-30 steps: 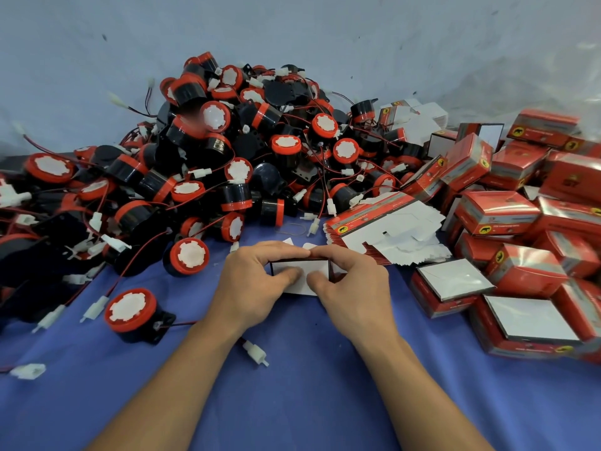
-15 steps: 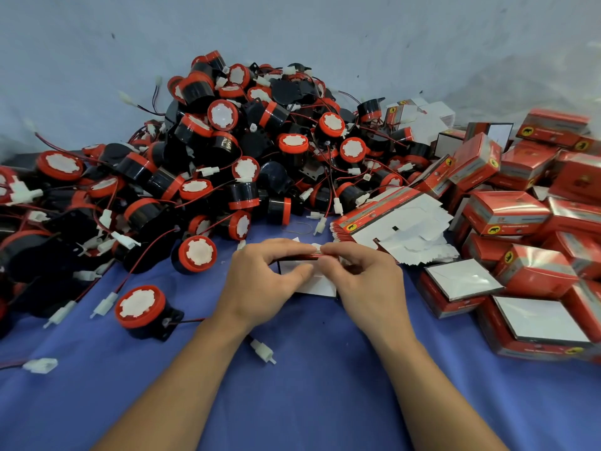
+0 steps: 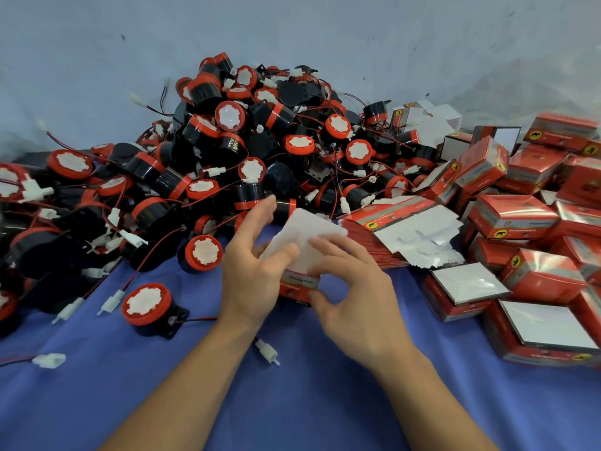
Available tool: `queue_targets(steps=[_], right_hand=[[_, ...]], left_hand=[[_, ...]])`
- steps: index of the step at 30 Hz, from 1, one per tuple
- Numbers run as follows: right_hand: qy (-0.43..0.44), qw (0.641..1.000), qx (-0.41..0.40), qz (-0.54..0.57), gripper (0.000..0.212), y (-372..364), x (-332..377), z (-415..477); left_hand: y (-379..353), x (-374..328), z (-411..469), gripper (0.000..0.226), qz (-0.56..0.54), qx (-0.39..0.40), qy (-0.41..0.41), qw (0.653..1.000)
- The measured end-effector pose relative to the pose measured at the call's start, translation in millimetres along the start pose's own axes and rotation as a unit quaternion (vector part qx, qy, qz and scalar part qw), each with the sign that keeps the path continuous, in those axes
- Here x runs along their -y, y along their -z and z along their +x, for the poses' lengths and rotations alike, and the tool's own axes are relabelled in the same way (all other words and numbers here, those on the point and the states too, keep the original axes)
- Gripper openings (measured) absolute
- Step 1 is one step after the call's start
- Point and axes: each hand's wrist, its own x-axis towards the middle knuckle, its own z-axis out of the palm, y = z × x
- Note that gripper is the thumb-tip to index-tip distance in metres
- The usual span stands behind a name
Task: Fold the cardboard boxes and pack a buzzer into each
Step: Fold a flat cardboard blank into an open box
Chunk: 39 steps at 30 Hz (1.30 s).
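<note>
Left hand (image 3: 250, 281) and right hand (image 3: 357, 294) apparently pinch the blurred cardboard box (image 3: 307, 231) between them.

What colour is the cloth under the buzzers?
Blue; the cloth shows best in the head view.

I count two hands, left hand (image 3: 250, 278) and right hand (image 3: 354, 297), and one box (image 3: 302, 242) between them. One stack of flats (image 3: 400, 222). One cloth (image 3: 292, 402). The buzzers (image 3: 260, 151): dozens, too tangled for me to number. The folded boxes (image 3: 517, 216): over a dozen, some cut off at the edge.
</note>
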Motion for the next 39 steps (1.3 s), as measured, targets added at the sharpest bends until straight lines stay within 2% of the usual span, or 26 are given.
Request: queue_targets(steps=[4, 7, 9, 12, 15, 17, 21, 24, 27, 32, 39], right_hand=[[0.042, 0.993, -0.054, -0.096, 0.026, -5, -2, 3], [0.039, 0.978, -0.094, -0.181, 0.033, -7, -3, 7], [0.018, 0.97, -0.074, -0.233, 0.032, -7, -2, 6], [0.01, 0.955, -0.059, -0.291, 0.024, -10, 6, -1], [0.063, 0.958, -0.082, -0.266, 0.03, -18, 23, -5], [0.074, 0.962, -0.069, -0.253, 0.029, -23, 30, -6], [0.009, 0.943, 0.047, -0.33, 0.026, -25, 29, -5], [-0.004, 0.941, 0.061, -0.334, 0.018, -24, 28, -5], [-0.018, 0.932, 0.08, -0.354, 0.024, -21, 24, -3], [-0.025, 0.937, 0.069, -0.342, 0.019, -22, 22, -3], [-0.019, 0.946, 0.049, -0.32, 0.025, -24, 21, -2]], left_hand=[[2, 10, 6, 0.067, -0.031, -0.02, 0.089, 0.995], [-2, 15, 7, 0.066, 0.019, 0.029, 0.135, 0.99], [-5, 15, 4, 0.061, 0.09, 0.077, 0.124, 0.985], [-6, 9, 0, 0.05, 0.166, 0.098, 0.087, 0.977], [-5, 7, 0, 0.034, 0.226, 0.089, 0.078, 0.967], [-5, 7, 0, 0.027, 0.234, 0.094, 0.076, 0.965], [-5, 4, -2, 0.036, 0.233, 0.087, 0.081, 0.965], [-3, 3, -4, 0.034, 0.21, 0.099, 0.085, 0.969], [-5, -1, -7, 0.026, 0.188, 0.099, 0.066, 0.975], [-8, 0, -8, 0.037, 0.226, 0.093, 0.049, 0.968], [-11, 0, -9, 0.032, 0.223, 0.1, 0.053, 0.968]])
